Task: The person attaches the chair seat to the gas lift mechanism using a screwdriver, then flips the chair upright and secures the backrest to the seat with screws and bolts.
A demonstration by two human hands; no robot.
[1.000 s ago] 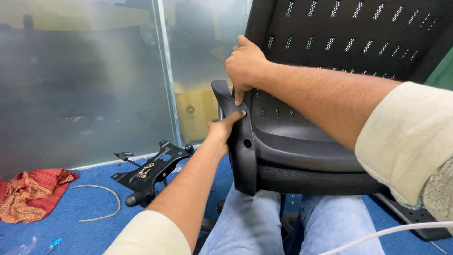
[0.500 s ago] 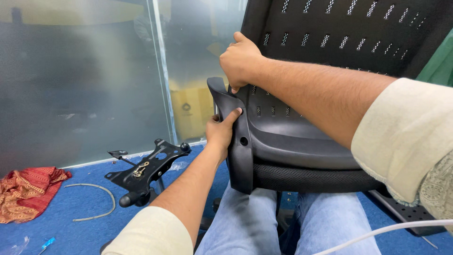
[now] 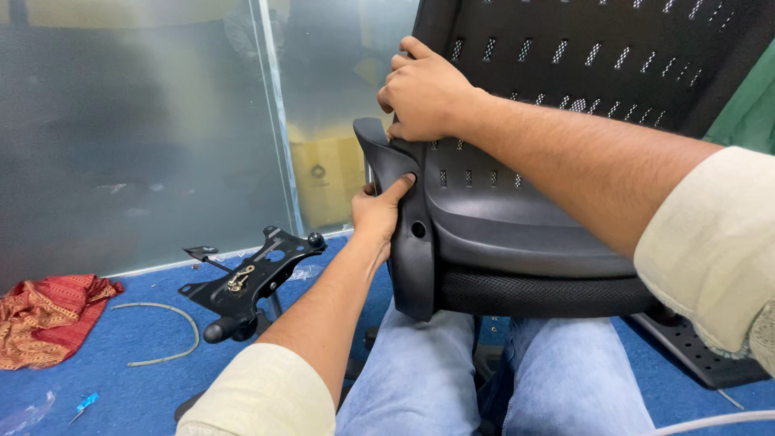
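A black office chair part [image 3: 517, 218], with a perforated plastic back and a mesh seat edge, rests on my lap over blue jeans. My left hand [image 3: 379, 211] grips the black armrest bracket [image 3: 408, 242] on its left side, thumb pressed on the front face. My right hand [image 3: 424, 93] is closed over the left edge of the chair back just above that bracket. Both forearms show cream sleeves.
A black metal chair tilt mechanism [image 3: 246, 278] with a lever lies on the blue carpet at left. A red patterned cloth [image 3: 44, 315] and a white cable loop [image 3: 169, 331] lie beyond it. A frosted glass wall [image 3: 145, 129] stands behind. Another black perforated panel [image 3: 702, 355] lies at lower right.
The view has drifted slightly left and the chair part sits a little lower and to the right. Both hands keep their hold on the bracket and the back edge.
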